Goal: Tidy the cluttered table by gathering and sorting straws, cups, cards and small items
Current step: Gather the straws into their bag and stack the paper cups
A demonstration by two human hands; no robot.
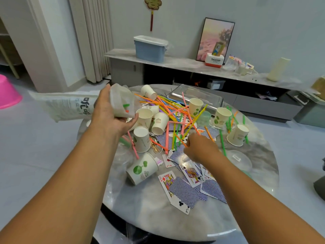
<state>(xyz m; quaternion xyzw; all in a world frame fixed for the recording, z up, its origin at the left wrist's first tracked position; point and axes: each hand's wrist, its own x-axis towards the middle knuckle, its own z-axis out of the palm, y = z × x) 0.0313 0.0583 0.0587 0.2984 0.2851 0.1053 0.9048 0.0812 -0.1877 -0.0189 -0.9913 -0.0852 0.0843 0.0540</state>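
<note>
A round marble table (158, 212) is strewn with coloured straws (168, 106), paper cups (159, 123) and blue-backed playing cards (184, 191). My left hand (109, 113) holds a long translucent plastic bag (70, 106) above the table's left side; green and orange straw ends show through its open mouth. My right hand (200, 147) is low over the cards and straws at the table's middle, fingers curled down; what it pinches is hidden. One cup (142, 169) lies tipped near the front, and another cup (141, 139) stands upside down.
A clear plastic lid (197, 95) lies at the table's back and a clear dish (239, 161) at its right edge. Behind stands a low shelf with a blue bin (149, 49) and a framed picture (215, 39). A pink tub (7, 95) sits on the floor at left.
</note>
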